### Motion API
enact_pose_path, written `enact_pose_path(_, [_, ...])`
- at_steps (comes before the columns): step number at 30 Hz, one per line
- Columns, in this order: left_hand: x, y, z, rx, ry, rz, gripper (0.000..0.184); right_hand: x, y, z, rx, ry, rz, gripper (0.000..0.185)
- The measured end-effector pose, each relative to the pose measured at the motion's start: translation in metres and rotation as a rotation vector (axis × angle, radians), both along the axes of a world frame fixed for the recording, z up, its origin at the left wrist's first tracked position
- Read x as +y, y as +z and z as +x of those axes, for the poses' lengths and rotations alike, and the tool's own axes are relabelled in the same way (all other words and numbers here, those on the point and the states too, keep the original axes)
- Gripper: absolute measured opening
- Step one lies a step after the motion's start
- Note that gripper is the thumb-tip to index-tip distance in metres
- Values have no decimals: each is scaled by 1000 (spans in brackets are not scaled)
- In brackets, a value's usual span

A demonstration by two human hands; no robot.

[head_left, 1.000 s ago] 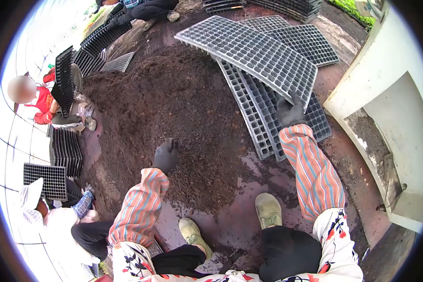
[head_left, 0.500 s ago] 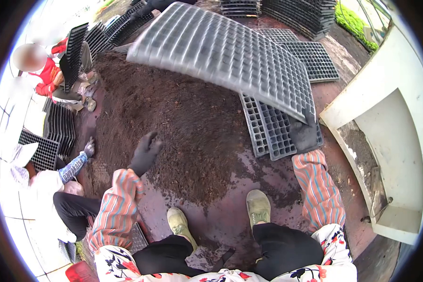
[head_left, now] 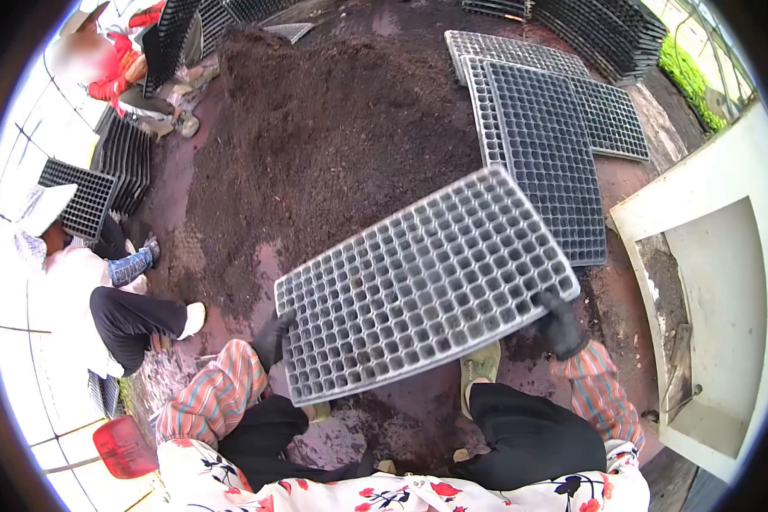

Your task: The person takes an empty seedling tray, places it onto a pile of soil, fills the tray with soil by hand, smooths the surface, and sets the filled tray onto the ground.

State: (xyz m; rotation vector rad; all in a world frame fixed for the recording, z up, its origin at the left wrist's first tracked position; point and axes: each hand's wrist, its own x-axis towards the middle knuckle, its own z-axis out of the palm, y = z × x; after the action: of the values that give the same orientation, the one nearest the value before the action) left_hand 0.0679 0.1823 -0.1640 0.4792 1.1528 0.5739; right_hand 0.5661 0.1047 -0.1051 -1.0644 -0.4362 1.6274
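Tray of dark grey plastic w/ a grid of squarish cells [head_left: 418, 273] hangs btwn our gloved L hand [head_left: 273, 339] & gloved R hand [head_left: 563, 328], nr our black-trousered knees [head_left: 533, 431]. L hand is clamped on its L short end, R hand on the R end nr the lower corner; gripping opp. ends prob. stops the broad, thin sheet sagging. Crumbly dark brown soil heap [head_left: 324, 141] lies just beyond; overlapping grey-black cell trays [head_left: 546, 162] sit to the R, poss. for easy reach. Ours tilts, R side higher, looks pale-rimmed, cells mostly hollow, a few w/ brown specks; can't see its underside.
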Motion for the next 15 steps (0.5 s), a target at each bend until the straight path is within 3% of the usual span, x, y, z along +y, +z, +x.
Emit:
enact_pose_path(1, [-17,-6,-3,-9,8,-16,45,-17,-7,7,33,151,-118,43])
enact_pose_path(4, [-46,-20,-16,-25,92,-60,43,-48,-9,-10,-127,232,-258,46])
enact_pose_path(7, [-51,-29,-55,59,111,-219,39,-64,-33,-22,184,344,-445,42])
enact_pose_path(8, [-45,-14,-53,90,110,-183,36,-61,-42,-27,179,356,-457,42])
enact_pose_path(10, [-29,8,-59,186,65,-290,34,-55,-56,-39,467,339,-714,43])
enact_pose_path(12, [-11,8,-67,210,55,-333,34,-45,-51,-54,494,344,-683,45])
enact_pose_path(15, [28,-25,-69,237,-6,-165,33,-29,-49,-61,601,320,-618,49])
